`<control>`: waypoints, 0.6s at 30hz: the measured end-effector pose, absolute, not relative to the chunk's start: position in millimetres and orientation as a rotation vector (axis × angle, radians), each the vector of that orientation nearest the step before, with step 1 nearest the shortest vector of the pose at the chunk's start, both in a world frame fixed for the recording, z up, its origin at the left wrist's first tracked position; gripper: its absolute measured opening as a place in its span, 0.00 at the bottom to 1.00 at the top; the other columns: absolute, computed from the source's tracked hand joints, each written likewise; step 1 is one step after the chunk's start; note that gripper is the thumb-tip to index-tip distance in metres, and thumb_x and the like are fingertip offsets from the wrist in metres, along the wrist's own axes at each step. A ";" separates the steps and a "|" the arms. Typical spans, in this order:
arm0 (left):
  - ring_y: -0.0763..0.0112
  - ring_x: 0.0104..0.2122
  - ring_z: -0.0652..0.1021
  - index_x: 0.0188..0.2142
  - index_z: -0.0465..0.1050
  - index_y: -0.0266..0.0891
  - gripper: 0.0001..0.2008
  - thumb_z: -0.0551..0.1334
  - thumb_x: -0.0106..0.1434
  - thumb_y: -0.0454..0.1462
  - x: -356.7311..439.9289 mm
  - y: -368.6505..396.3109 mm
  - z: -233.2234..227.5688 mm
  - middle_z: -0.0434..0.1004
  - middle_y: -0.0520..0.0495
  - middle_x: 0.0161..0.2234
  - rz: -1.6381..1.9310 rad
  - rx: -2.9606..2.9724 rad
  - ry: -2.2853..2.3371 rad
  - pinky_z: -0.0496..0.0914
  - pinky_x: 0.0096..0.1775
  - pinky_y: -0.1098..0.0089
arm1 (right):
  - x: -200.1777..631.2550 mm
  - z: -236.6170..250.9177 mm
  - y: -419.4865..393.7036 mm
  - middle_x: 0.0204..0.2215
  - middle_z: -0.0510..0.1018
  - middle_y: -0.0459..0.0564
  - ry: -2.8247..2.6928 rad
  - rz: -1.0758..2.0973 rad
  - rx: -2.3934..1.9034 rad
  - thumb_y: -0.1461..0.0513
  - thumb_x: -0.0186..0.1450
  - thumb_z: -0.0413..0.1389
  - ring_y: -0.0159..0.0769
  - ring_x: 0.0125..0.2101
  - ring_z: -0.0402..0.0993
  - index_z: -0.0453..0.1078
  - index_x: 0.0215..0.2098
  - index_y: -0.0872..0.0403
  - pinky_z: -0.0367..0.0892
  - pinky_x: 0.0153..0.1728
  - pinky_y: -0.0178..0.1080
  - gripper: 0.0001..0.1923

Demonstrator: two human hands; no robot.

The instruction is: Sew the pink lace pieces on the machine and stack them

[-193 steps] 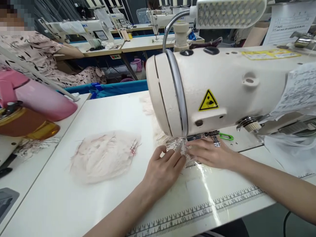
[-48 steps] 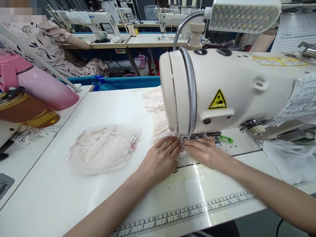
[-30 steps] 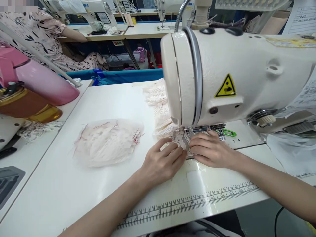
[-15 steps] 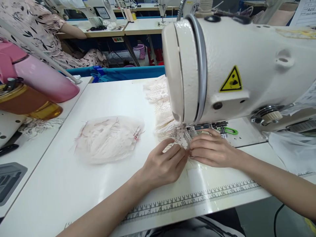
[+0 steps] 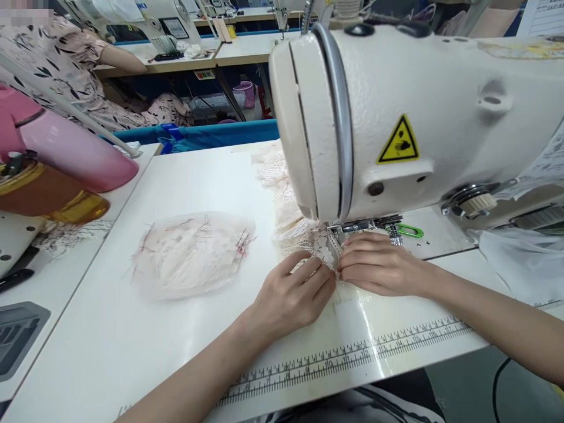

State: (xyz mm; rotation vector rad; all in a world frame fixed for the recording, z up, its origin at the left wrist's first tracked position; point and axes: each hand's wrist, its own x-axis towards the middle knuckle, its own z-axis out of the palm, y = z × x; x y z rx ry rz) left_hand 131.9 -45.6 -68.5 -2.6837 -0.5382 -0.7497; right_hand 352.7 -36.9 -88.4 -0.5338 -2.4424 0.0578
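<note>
A strip of cream lace fabric [image 5: 293, 220] runs under the head of the white sewing machine [image 5: 414, 129], gathered and ruffled behind the presser foot. My left hand [image 5: 299, 291] is closed, its fingertips pinching the near end of the lace just in front of the foot. Close beside it, my right hand [image 5: 381, 264] has its fingers pressed together over the lace's right edge, beside the metal foot parts [image 5: 365, 225]. The fingertips of both hands nearly meet. The needle is hidden behind the machine head and my fingers.
A sheer fabric piece with red threads [image 5: 194, 255] lies left on the white table [image 5: 145, 346]. A pink bottle [image 5: 79, 147] and an amber container [image 5: 53, 194] stand at far left. White cloth [image 5: 520, 264] lies at right. Another person's sleeve [image 5: 79, 44] shows behind.
The view has shifted slightly, so the machine appears a little further left. Both hands keep nearly the same place and grip at the lace.
</note>
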 end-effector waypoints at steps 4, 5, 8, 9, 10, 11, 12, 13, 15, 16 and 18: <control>0.63 0.44 0.77 0.38 0.71 0.34 0.07 0.55 0.65 0.30 131.1 -42.9 -73.4 0.78 0.42 0.39 -0.637 -2.849 -0.716 0.75 0.43 0.65 | 349.4 -88.4 -38.1 0.35 0.80 0.43 -2.456 0.045 -0.558 0.68 0.66 0.52 0.29 0.39 0.74 0.70 0.38 0.53 0.70 0.45 0.39 0.07; 0.62 0.45 0.77 0.40 0.70 0.33 0.08 0.54 0.64 0.30 130.4 -41.9 -74.9 0.77 0.41 0.41 -0.615 -2.874 -0.756 0.76 0.41 0.65 | 348.5 -88.5 -38.6 0.35 0.80 0.43 -2.464 0.033 -0.572 0.69 0.66 0.52 0.29 0.39 0.74 0.70 0.38 0.53 0.70 0.44 0.39 0.07; 0.59 0.45 0.77 0.49 0.68 0.30 0.15 0.53 0.63 0.29 128.5 -38.7 -79.1 0.76 0.37 0.45 -0.587 -2.876 -0.831 0.76 0.40 0.61 | 346.4 -89.4 -40.1 0.34 0.80 0.43 -2.493 0.030 -0.607 0.70 0.66 0.51 0.30 0.40 0.74 0.71 0.39 0.53 0.70 0.41 0.38 0.09; 0.57 0.46 0.76 0.51 0.67 0.29 0.17 0.53 0.62 0.30 128.2 -37.6 -80.2 0.75 0.36 0.47 -0.586 -2.862 -0.852 0.76 0.41 0.60 | 346.0 -90.0 -40.5 0.34 0.79 0.43 -2.502 0.038 -0.615 0.70 0.66 0.50 0.30 0.40 0.74 0.71 0.38 0.53 0.70 0.41 0.38 0.09; 0.56 0.46 0.75 0.53 0.66 0.27 0.19 0.54 0.62 0.30 128.0 -36.6 -81.2 0.74 0.34 0.49 -0.580 -2.848 -0.872 0.76 0.42 0.59 | 345.7 -90.8 -40.7 0.34 0.79 0.44 -2.507 0.043 -0.620 0.70 0.66 0.50 0.31 0.39 0.73 0.71 0.38 0.53 0.70 0.40 0.38 0.10; 0.55 0.47 0.75 0.54 0.65 0.26 0.20 0.54 0.61 0.30 127.9 -35.7 -82.0 0.72 0.33 0.51 -0.569 -2.838 -0.889 0.75 0.43 0.58 | 345.6 -91.6 -40.9 0.34 0.79 0.44 -2.511 0.045 -0.624 0.70 0.66 0.49 0.31 0.39 0.73 0.71 0.38 0.53 0.70 0.39 0.37 0.10; 0.54 0.48 0.74 0.54 0.65 0.25 0.21 0.54 0.61 0.30 127.9 -34.8 -82.7 0.71 0.32 0.53 -0.551 -2.834 -0.895 0.75 0.44 0.58 | 345.6 -92.5 -41.0 0.34 0.79 0.45 -2.513 0.044 -0.626 0.70 0.66 0.49 0.31 0.39 0.73 0.71 0.38 0.53 0.70 0.39 0.37 0.10; 0.54 0.48 0.74 0.55 0.65 0.25 0.22 0.54 0.61 0.30 127.9 -34.1 -83.3 0.70 0.32 0.54 -0.529 -2.835 -0.888 0.74 0.45 0.58 | 345.7 -93.2 -41.0 0.34 0.79 0.45 -2.513 0.039 -0.626 0.70 0.66 0.49 0.31 0.40 0.73 0.71 0.38 0.53 0.70 0.38 0.37 0.11; 0.53 0.50 0.72 0.56 0.65 0.25 0.23 0.55 0.61 0.30 127.7 -33.1 -84.1 0.69 0.34 0.56 -0.480 -2.842 -0.852 0.73 0.46 0.57 | 345.9 -94.0 -40.9 0.34 0.79 0.45 -2.511 0.028 -0.626 0.69 0.67 0.48 0.30 0.40 0.73 0.71 0.38 0.53 0.70 0.37 0.36 0.11; 0.52 0.52 0.71 0.56 0.65 0.26 0.23 0.55 0.61 0.31 127.6 -32.6 -84.3 0.69 0.35 0.56 -0.462 -2.843 -0.837 0.73 0.47 0.56 | 345.9 -93.8 -40.9 0.33 0.79 0.45 -2.509 0.024 -0.627 0.69 0.67 0.48 0.30 0.39 0.73 0.72 0.37 0.53 0.70 0.37 0.35 0.11; 0.52 0.55 0.70 0.57 0.65 0.27 0.23 0.54 0.62 0.32 127.2 -32.0 -84.6 0.69 0.36 0.57 -0.445 -2.847 -0.814 0.71 0.50 0.56 | 345.7 -92.2 -40.9 0.33 0.79 0.45 -2.509 0.018 -0.631 0.68 0.68 0.48 0.29 0.39 0.73 0.72 0.37 0.53 0.69 0.36 0.34 0.11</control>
